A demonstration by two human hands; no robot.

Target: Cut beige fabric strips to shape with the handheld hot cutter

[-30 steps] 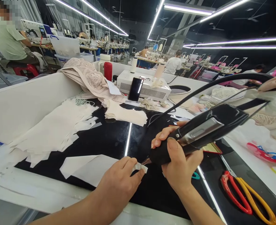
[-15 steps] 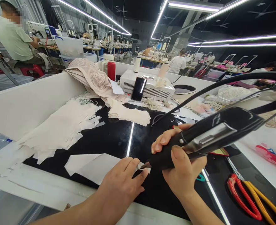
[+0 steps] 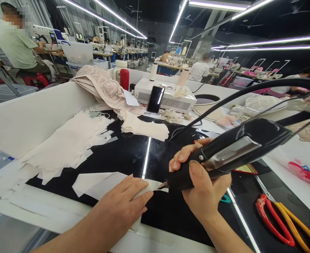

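Note:
My right hand (image 3: pixel 205 179) is wrapped around a black corded handheld tool (image 3: pixel 223 154) with a silver lever along its side. The tool's pointed metal tip touches the right end of a pale fabric piece (image 3: pixel 99 184) on the black tabletop (image 3: pixel 112 151). My left hand (image 3: pixel 123 200) presses on this piece, its thumb and fingers closed around a raised part left of the tip. The hand covers the middle of the piece.
A fanned pile of cream fabric pieces (image 3: pixel 68 140) lies left, with a smaller stack (image 3: pixel 144 128) behind. Red-and-yellow-handled scissors (image 3: pixel 275 221) lie right. A phone (image 3: pixel 155 99) leans on a vented white box (image 3: pixel 168 93). A thick black cable (image 3: pixel 213 110) arches across. Co-workers sit beyond.
My left hand has slid left along the fabric, away from the metal tip, uncovering more of the piece's right end. The tool has shifted very slightly left.

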